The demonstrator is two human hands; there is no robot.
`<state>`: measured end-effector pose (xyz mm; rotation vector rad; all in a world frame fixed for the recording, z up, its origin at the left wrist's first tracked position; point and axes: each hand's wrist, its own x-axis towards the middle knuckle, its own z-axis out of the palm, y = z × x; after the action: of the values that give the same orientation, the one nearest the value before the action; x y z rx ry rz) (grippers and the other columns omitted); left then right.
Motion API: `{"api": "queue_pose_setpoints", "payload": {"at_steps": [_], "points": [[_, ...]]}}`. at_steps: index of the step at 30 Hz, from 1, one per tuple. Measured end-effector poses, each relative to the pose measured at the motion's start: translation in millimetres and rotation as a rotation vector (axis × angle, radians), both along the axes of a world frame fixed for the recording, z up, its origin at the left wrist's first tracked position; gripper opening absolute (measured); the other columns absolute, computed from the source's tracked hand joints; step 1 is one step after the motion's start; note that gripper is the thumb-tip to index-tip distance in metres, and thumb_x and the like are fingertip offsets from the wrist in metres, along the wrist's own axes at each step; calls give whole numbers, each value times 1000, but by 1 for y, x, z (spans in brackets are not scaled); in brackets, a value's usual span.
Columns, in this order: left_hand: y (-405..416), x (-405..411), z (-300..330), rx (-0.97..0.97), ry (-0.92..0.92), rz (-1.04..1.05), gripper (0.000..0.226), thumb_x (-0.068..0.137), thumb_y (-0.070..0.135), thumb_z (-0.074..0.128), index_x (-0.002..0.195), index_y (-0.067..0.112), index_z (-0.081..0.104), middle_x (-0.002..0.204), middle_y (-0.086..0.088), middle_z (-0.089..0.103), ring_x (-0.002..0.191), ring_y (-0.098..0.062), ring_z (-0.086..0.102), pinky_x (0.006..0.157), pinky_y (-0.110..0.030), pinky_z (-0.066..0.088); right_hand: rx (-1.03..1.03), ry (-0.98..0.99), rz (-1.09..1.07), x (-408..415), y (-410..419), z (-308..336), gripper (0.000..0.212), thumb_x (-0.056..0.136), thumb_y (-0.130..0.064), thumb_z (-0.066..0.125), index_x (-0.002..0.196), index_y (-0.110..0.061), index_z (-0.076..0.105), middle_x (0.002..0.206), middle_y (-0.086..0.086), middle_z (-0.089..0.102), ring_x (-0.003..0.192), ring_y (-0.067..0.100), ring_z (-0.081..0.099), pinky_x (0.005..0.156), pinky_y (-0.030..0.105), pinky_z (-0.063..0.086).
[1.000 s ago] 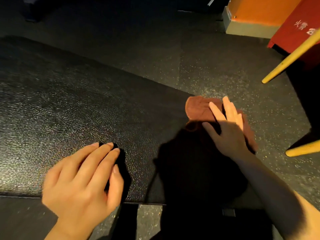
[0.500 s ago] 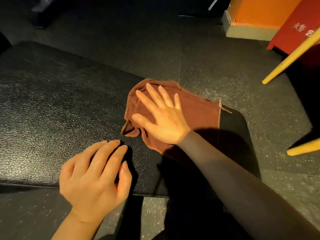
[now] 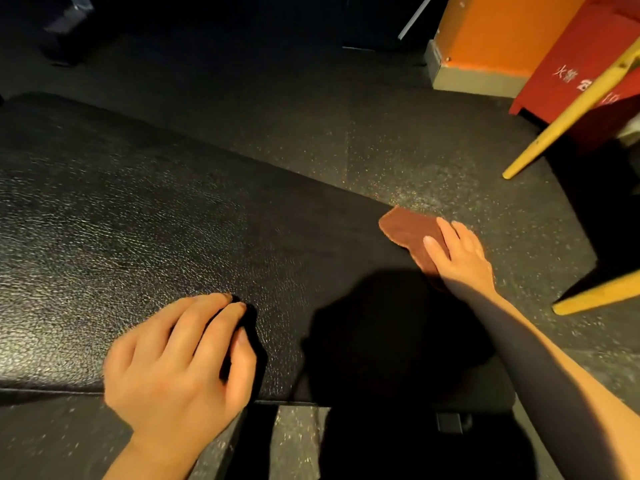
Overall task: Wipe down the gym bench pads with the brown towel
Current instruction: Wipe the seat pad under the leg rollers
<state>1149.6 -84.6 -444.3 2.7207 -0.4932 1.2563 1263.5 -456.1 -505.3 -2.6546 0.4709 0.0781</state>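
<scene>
A: What is lying under the hands?

B: One black, pebbled leather bench pad (image 3: 145, 216) is serving as the worktop, stretching from nine o'clock toward three. Speckled dark rubber floor (image 3: 398, 157) is showing around it.

A: And the room?

B: An orange wall column (image 3: 502, 32) and a red box with white lettering (image 3: 588, 60) are standing at one o'clock. Two yellow bars (image 3: 568, 112) are slanting in at three o'clock.

A: The cloth?

B: One brown towel (image 3: 408, 233) is lying at the pad's two o'clock corner. The right hand (image 3: 460, 254) is pressing it, fingers straight and together. The left hand (image 3: 180, 358) is resting at seven o'clock, fingers loosely bent, touching the pad, holding nothing.
</scene>
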Motion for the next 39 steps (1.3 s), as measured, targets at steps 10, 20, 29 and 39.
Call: {"api": "queue_pose_setpoints", "payload": {"at_steps": [10,20,29,39], "points": [[-5,0,-5,12,-24,-13,28,90,24,53,93,14,79,94,0,76,95,-21,61,69,-34,39,-72,-37,217,34,85,28,60,99,-60,25,155,-40,18,157,-10,28,149,24,13,116,65,2],[-8,0,-2,0,19,33,31,93,28,50,94,16,79,98,1,75,96,-20,60,70,-35,37,-84,-177,588,43,218,70,62,98,-65,21,155,-44,7,166,3,8,151,32,0,117,63,-3],[-2,-3,2,18,66,-14,28,90,28,53,95,15,78,103,0,74,100,-20,59,76,-36,40,-56,-160,685,-23,177,57,74,88,-73,5,155,-42,2,165,-10,-4,151,14,-11,120,50,-12],[24,-29,24,32,251,-152,24,88,19,59,103,8,74,111,-9,69,103,-25,57,88,-41,39,-286,-331,932,-149,83,15,69,100,-66,21,158,-33,3,160,2,19,145,30,22,120,44,1]]}}
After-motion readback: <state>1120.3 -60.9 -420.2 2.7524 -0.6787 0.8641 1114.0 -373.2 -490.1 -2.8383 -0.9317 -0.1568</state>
